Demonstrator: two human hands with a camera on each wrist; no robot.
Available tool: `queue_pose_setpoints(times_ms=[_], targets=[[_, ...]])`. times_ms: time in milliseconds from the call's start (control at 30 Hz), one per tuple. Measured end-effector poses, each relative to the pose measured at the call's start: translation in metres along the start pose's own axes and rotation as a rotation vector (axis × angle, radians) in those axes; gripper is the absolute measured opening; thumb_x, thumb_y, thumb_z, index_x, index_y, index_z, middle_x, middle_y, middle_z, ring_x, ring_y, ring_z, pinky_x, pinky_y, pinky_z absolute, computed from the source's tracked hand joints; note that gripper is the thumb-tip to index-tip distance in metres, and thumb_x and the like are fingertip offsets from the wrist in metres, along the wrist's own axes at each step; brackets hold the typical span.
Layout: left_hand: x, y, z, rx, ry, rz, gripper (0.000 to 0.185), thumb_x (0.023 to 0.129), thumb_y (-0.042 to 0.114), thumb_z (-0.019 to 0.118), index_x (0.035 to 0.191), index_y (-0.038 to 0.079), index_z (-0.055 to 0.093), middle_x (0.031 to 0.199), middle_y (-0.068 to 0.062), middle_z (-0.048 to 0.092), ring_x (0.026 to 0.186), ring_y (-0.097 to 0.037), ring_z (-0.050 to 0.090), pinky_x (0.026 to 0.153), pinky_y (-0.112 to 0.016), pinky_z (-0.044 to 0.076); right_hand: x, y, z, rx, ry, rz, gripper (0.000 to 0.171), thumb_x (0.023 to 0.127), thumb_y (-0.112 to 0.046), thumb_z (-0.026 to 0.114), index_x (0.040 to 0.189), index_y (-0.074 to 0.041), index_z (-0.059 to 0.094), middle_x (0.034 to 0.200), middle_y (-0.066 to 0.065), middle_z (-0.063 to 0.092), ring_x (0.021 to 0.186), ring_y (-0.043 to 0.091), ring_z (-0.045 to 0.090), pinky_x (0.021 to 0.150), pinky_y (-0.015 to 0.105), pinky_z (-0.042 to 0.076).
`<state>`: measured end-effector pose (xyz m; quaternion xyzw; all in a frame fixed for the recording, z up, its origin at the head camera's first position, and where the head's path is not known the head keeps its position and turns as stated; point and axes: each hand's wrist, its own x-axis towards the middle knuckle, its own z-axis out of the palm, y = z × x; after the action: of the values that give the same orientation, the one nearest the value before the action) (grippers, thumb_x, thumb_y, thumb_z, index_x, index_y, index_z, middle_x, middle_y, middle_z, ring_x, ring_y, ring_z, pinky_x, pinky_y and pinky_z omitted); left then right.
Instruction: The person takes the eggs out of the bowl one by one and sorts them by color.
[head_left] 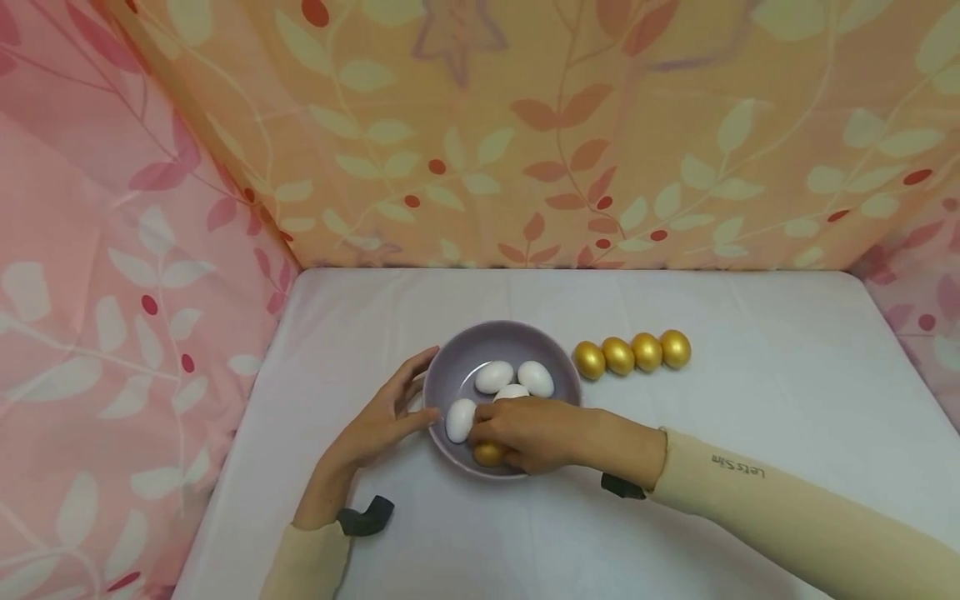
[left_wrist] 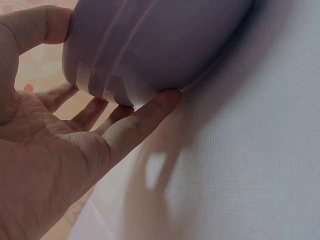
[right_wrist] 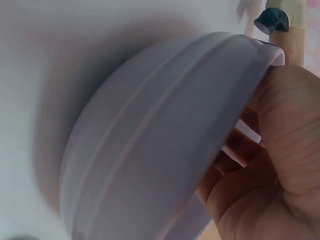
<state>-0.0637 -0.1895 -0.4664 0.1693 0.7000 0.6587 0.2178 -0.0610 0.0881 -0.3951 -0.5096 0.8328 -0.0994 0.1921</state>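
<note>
A purple-grey bowl (head_left: 450, 358) stands on the white-covered table with several white eggs (head_left: 494, 377) in it. My right hand (head_left: 536, 433) reaches over the bowl's near side and holds a gold egg (head_left: 489, 453) low inside it. That hand hides part of the eggs and the rim. In the right wrist view, the bowl's outer wall (right_wrist: 145, 130) blocks sight of the held egg. My left hand (head_left: 382, 417) is at the bowl's left side, thumb at the rim. Its fairly straight, spread fingers (left_wrist: 145, 120) touch the outer wall in the left wrist view.
Several more gold eggs (head_left: 618, 356) lie in a row just right of the bowl. Flowered cloth walls (head_left: 465, 167) close off the back and both sides of the table (head_left: 750, 333). Dark bands (head_left: 367, 517) are worn at the wrists.
</note>
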Motion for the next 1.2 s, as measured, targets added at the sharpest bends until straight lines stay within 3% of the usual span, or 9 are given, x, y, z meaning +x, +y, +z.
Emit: queue_pose_setpoints(times_ms=[467,767,1200], targets=[[-0.001,0.002,0.001,0.002,0.007,-0.01,0.085,0.098,0.008,0.073,0.167,0.025,0.027,0.173,-0.007,0.028,0.159,-0.038,0.032,0.11,-0.019,0.046,-0.006,0.004,0.0,0.013,0.051,-0.025,0.039,0.091,-0.008,0.079,0.126,-0.022,0.071,0.117,-0.001,0.071,0.103,0.012,0.065,0.09,0.026,0.056],[-0.002,0.002,0.002,-0.013,0.005,0.0,0.084,0.099,0.002,0.07,0.167,0.023,0.027,0.173,-0.009,0.027,0.158,-0.04,0.031,0.11,-0.018,0.046,-0.014,0.01,0.003,0.067,0.129,-0.016,0.033,0.092,-0.013,0.079,0.123,-0.021,0.072,0.114,-0.005,0.068,0.098,0.007,0.061,0.091,0.025,0.054],[-0.002,-0.002,0.001,-0.002,0.001,0.011,0.084,0.098,0.006,0.072,0.167,0.023,0.027,0.173,-0.01,0.028,0.16,-0.042,0.028,0.111,-0.017,0.044,-0.027,0.016,0.003,0.144,0.25,0.013,0.039,0.09,-0.015,0.081,0.126,-0.022,0.068,0.122,-0.008,0.065,0.107,0.008,0.061,0.097,0.03,0.056]])
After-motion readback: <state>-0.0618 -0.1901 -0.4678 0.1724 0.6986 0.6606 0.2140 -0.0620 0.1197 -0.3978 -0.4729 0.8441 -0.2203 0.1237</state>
